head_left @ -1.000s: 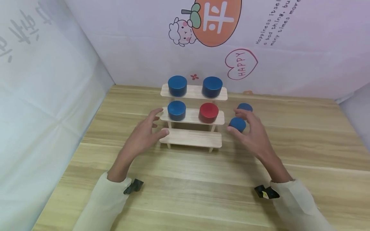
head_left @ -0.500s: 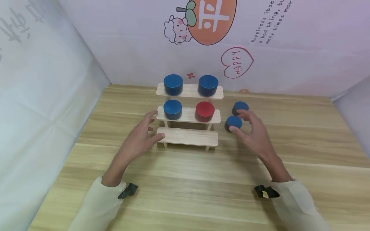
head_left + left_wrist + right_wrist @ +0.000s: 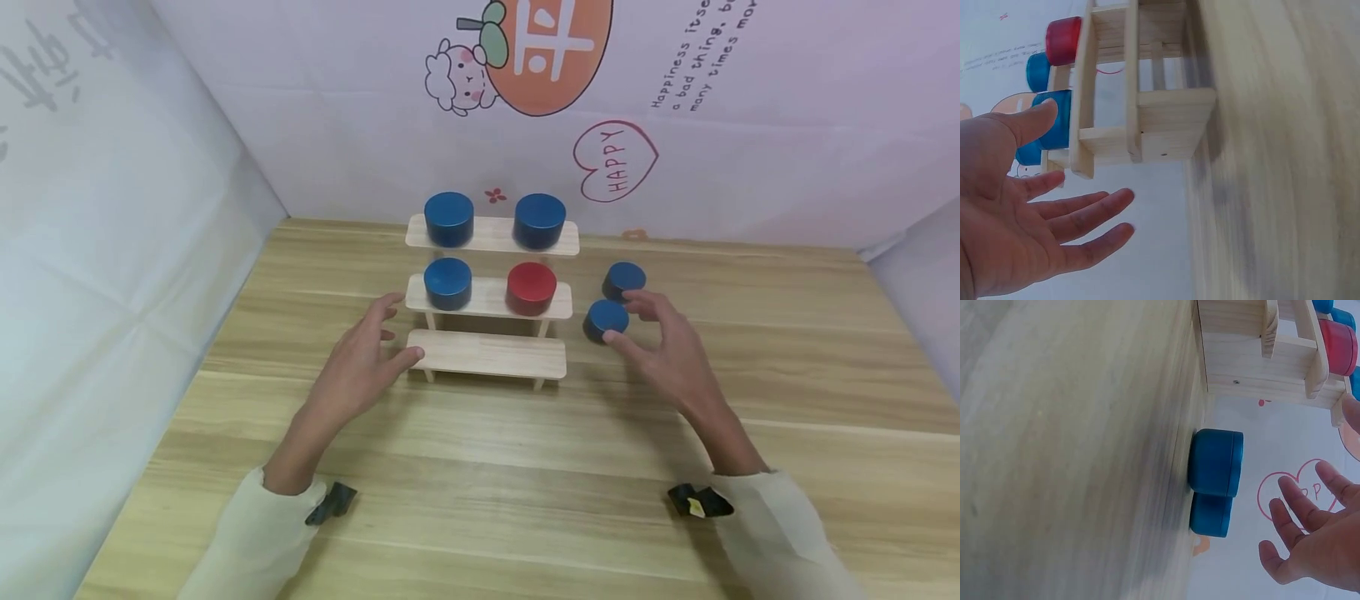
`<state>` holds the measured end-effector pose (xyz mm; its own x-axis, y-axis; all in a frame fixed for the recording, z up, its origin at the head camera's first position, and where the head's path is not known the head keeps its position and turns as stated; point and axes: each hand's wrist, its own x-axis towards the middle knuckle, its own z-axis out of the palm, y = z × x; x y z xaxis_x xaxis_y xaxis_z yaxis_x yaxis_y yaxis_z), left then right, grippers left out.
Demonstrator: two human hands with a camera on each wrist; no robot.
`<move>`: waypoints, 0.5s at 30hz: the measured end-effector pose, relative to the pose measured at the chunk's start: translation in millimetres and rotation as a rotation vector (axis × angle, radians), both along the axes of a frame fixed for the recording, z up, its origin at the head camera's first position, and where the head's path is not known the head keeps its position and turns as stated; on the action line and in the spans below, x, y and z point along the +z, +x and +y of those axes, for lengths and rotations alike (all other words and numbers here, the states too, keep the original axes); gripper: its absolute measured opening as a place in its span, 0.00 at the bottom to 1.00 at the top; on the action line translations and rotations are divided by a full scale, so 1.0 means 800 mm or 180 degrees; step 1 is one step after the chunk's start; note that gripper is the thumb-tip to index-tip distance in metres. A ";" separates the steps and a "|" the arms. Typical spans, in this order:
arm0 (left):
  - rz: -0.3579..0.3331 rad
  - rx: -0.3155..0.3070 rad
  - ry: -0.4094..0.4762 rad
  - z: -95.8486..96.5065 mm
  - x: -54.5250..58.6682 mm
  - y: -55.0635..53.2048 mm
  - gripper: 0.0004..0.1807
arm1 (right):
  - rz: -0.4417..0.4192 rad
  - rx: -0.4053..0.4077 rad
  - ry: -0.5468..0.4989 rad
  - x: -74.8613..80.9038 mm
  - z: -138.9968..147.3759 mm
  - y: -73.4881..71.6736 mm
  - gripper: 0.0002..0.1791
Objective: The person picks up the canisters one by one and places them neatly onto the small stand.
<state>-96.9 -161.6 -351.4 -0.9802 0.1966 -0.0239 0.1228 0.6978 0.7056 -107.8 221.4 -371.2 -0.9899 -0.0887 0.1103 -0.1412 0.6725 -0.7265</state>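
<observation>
A three-tier wooden display stand (image 3: 487, 354) holds short round tins. Two blue tins (image 3: 449, 219) are on its top tier. The middle tier bears one blue tin (image 3: 447, 283) at left and a red tin (image 3: 532, 289) at right; the lowest tier is bare. My left hand (image 3: 348, 367) hovers at the stand's left end, fingers spread and holding nothing. To the right of the stand, two more blue tins stand on the table, a front one (image 3: 1215, 464) and a rear one (image 3: 624, 281). My right hand (image 3: 671, 354) hangs above and beside them, fingers apart, nothing in its grasp.
The wood-grain table (image 3: 480, 492) stretches in front of the stand. A white printed cloth (image 3: 337, 108) rises behind it, and another white cloth (image 3: 112, 275) hangs along the left side.
My right hand has drawn slightly right, off the front blue tin it overlapped. The left hand has shifted slightly away from the stand. The head view has turned a little; the tins stay put.
</observation>
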 end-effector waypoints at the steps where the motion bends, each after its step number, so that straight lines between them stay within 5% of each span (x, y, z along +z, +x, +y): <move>1: 0.0013 0.0015 -0.0021 0.000 -0.001 0.000 0.41 | -0.0017 -0.0004 0.0003 -0.001 0.000 0.000 0.36; 15: 0.0116 0.0033 -0.0081 -0.002 -0.008 0.004 0.37 | -0.0116 -0.0005 -0.0019 -0.004 0.006 0.002 0.36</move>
<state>-93.3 -163.5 -357.5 -0.9825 0.1861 0.0071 0.1407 0.7169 0.6829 -105.9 226.4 -374.3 -0.9935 -0.0865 0.0745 -0.1133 0.6683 -0.7352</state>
